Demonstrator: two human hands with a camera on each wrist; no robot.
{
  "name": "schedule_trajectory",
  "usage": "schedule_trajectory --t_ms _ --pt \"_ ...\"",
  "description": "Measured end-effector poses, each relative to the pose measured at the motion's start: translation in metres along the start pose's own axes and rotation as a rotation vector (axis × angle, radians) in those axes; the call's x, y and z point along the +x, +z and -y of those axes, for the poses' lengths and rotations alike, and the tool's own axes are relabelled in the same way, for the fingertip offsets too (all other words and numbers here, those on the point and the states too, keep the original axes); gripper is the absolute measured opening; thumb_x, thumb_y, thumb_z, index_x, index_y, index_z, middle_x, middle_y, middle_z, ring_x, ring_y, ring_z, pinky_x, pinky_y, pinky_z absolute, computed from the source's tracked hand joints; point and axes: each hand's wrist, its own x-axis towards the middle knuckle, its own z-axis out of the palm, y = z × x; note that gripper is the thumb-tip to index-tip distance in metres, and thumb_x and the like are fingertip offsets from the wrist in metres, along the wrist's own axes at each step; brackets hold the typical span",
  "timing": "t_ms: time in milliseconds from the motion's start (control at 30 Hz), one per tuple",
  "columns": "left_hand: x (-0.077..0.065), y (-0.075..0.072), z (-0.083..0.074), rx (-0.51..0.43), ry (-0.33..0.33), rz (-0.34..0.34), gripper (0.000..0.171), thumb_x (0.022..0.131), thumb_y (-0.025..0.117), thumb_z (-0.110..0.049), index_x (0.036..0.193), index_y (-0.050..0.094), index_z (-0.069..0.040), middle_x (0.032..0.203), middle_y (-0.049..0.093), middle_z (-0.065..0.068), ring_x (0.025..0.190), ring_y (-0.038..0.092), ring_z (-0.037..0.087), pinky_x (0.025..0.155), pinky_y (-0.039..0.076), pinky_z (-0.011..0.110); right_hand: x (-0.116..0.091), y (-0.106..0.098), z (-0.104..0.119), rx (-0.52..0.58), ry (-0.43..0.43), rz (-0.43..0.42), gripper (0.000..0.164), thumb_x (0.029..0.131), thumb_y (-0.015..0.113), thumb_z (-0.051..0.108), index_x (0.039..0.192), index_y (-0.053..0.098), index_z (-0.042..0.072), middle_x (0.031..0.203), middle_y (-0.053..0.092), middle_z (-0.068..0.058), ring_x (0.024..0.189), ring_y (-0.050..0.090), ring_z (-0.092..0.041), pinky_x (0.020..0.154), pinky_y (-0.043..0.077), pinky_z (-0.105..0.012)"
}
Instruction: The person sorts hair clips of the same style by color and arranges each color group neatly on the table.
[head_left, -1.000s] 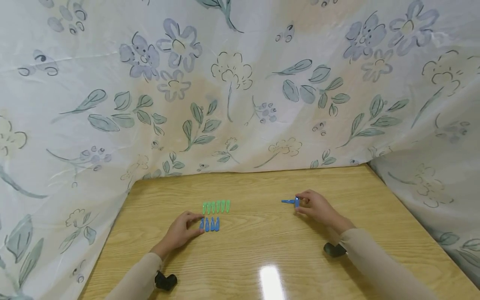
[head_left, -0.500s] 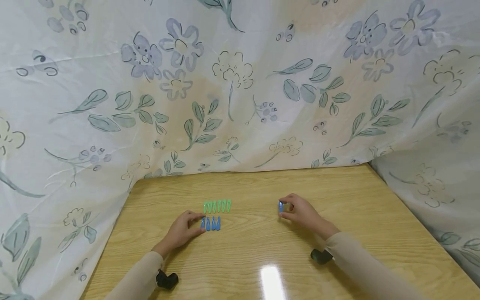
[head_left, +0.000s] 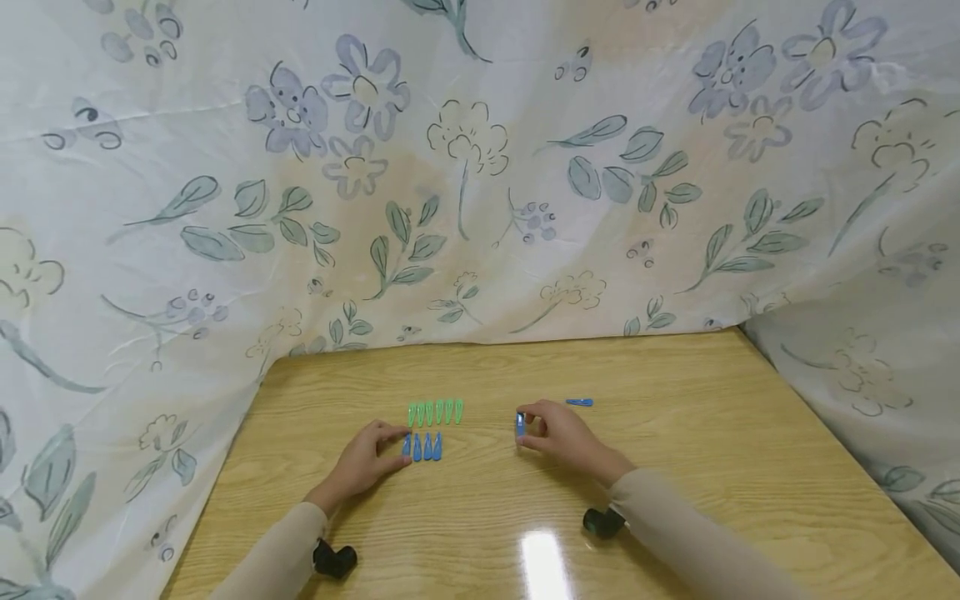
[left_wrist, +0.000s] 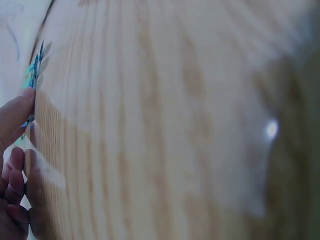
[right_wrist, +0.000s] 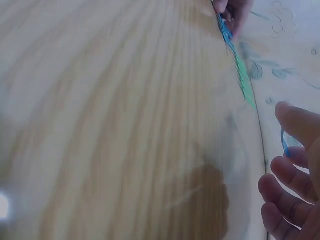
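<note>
In the head view, my right hand (head_left: pixel 566 437) pinches a blue snap hair clip (head_left: pixel 520 425) by its ends, between thumb and forefinger, above the table's middle. The same clip (right_wrist: pixel 283 141) shows edge-on in the right wrist view. My left hand (head_left: pixel 365 460) rests at the left, its thumb and forefinger at the two ends of the leftmost blue hair clip (head_left: pixel 407 447) in a short row. Other blue clips (head_left: pixel 427 447) lie beside it, side by side. Just behind them is a row of several green hair clips (head_left: pixel 438 412).
One lone blue hair clip (head_left: pixel 580 402) lies crosswise on the wooden table (head_left: pixel 675 417), behind the right hand. A flowered cloth (head_left: pixel 495 208) hangs along the table's back and sides. Each wrist wears a dark camera.
The right hand has carried a blue hair clip leftward from beside the lone blue clip, which stays behind on the table. The left hand has kept its place at the blue row.
</note>
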Motion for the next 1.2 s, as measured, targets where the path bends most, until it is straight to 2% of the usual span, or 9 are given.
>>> schedule_trajectory --t_ms 167,400,767,967,1200 --pt "0.0 0.0 0.001 0.006 0.014 -0.009 0.048 0.084 0.083 -0.031 0.129 0.07 -0.017 0.104 0.061 -0.001 0.082 0.043 0.013 0.069 0.037 0.025 0.008 0.014 0.01 0.004 -0.029 0.014 0.049 0.09 0.078 0.027 0.131 0.066 0.004 0.1 0.067 0.003 0.065 0.048 -0.003 0.058 0.041 -0.02" --pt "0.002 0.0 0.0 0.016 -0.002 -0.013 0.048 0.084 0.083 -0.031 0.129 0.07 -0.017 0.101 0.059 -0.002 0.082 0.042 0.013 0.068 0.035 0.025 0.021 0.03 0.023 0.016 -0.071 0.034 0.05 0.09 0.078 0.029 0.131 0.065 0.004 0.09 0.067 0.005 0.066 0.052 -0.001 0.062 0.044 -0.02" --pt "0.004 0.002 -0.003 0.004 -0.007 -0.009 0.049 0.084 0.083 -0.031 0.13 0.07 -0.017 0.103 0.06 -0.001 0.082 0.042 0.014 0.068 0.036 0.025 0.041 0.05 0.053 -0.048 -0.049 0.071 0.051 0.091 0.076 0.032 0.134 0.063 0.007 0.082 0.063 0.01 0.065 0.051 0.0 0.061 0.043 -0.021" --pt "0.007 0.004 -0.002 0.009 -0.013 -0.01 0.049 0.085 0.083 -0.032 0.129 0.07 -0.018 0.103 0.06 -0.001 0.082 0.043 0.013 0.068 0.036 0.025 0.048 0.068 0.058 -0.041 -0.05 0.104 0.052 0.09 0.077 0.031 0.134 0.063 0.007 0.074 0.056 0.012 0.062 0.046 -0.001 0.06 0.041 -0.02" --pt "0.009 0.003 0.0 0.019 -0.01 -0.018 0.048 0.085 0.083 -0.032 0.129 0.07 -0.018 0.106 0.062 0.0 0.082 0.044 0.013 0.068 0.038 0.025 0.055 0.076 0.06 -0.121 -0.094 0.083 0.048 0.089 0.078 0.032 0.128 0.067 0.007 0.071 0.052 0.014 0.061 0.043 0.001 0.058 0.037 -0.019"
